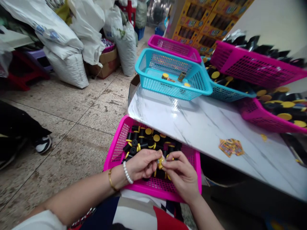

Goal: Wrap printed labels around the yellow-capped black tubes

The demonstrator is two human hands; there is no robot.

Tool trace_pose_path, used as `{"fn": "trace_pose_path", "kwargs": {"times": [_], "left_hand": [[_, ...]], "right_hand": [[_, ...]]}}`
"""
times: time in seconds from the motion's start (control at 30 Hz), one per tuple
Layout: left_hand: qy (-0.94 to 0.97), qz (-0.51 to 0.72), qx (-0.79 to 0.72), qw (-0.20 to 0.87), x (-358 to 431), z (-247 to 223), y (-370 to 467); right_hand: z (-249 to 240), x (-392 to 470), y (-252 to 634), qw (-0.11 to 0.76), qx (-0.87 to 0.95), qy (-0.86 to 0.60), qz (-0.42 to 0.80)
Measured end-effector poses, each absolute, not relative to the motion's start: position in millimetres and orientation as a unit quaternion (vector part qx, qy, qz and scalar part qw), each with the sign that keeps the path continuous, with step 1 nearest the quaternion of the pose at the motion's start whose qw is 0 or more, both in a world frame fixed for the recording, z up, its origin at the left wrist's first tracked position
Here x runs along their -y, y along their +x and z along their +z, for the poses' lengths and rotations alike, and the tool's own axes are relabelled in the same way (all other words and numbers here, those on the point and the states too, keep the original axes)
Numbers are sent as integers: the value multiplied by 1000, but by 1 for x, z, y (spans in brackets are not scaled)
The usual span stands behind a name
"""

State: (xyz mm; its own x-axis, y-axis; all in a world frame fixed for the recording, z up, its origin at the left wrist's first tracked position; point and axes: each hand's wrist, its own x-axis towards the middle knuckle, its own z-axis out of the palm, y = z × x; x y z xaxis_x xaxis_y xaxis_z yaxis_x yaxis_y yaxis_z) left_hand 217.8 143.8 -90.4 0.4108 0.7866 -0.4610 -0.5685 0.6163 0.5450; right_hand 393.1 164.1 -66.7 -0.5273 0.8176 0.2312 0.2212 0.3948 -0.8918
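Marble-patterned tabletop point(203, 118) runs from the center to the lower right of the frame, with white sacks point(64, 64) piled on the speckled floor at upper left and yellow printed boxes point(203, 28) stacked at upper right. From the head view, you work over a magenta basket point(144, 189) at lower center, loaded with black tubes with yellow caps point(141, 143). Both of your hands are pinched in: your left hand point(144, 163), a pearl bracelet point(127, 172) at its wrist, and your right hand point(181, 174) grip a small yellow printed piece point(160, 162) between thumbs and fingers.

Slippage looks the likeliest trouble: a loosened pinch could drop the piece among the yellow caps below, where its matching color would make it hard to spot. Uneven pulling between your fingertips might also crease or tear it, should it prove thin; its material is too small to tell.

That piece sits directly between your two hands, above the basket's contents, well apart from the loose printed pieces point(231, 147) spread on the tabletop at right.
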Motion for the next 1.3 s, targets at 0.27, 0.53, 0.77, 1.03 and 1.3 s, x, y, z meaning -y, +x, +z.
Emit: {"fn": "trace_pose_path", "kwargs": {"times": [0.27, 0.53, 0.77, 1.03, 1.3], "left_hand": [[187, 418, -386, 800, -139, -84, 215], [219, 411, -432, 772, -124, -97, 207], [211, 405, -454, 766, -130, -98, 201], [263, 399, -458, 750, -137, -81, 226], [288, 471, -444, 706, -144, -69, 232]], "right_hand": [[10, -274, 381, 483, 763, -382, 195], [61, -359, 417, 452, 779, -434, 35], [-23, -290, 537, 306, 712, -632, 2], [-40, -274, 531, 386, 708, -591, -10], [-37, -191, 408, 371, 854, -343, 123]]}}
